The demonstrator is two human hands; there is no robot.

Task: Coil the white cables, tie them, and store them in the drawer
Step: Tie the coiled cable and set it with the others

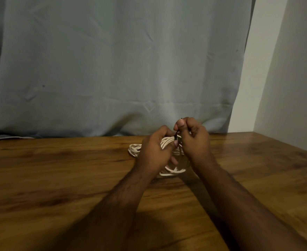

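On the glossy brown wooden tabletop (58,169), towards its far edge, lies a coiled bundle of white cable (169,142), its loops stacked several strands thick, one end of the coil poking out to the left of the hands and a lower arc showing near the wrists. The left hand (153,153) is curled over the coil from the left side, its fingers wrapped round the gathered strands and its thumb resting on top of them, so the bundle is held together in its grip. The right hand (192,138) is raised just above and to the right of the coil, thumb and forefinger pinching a thin dark tie (176,136) that runs down from the fingertips to the white strands where it meets the bundle; a short dark end of the tie sticks up above the right thumb. Whether the tie is wound fully round the cable cannot be told, as the fingers hide that spot. Both bare forearms reach in from the lower edge and cast a shadow across the wood. Behind the table hangs a pale grey-blue fabric curtain (113,60) whose hem rests on the back edge of the tabletop, and to the right stands a plain white wall (284,78)
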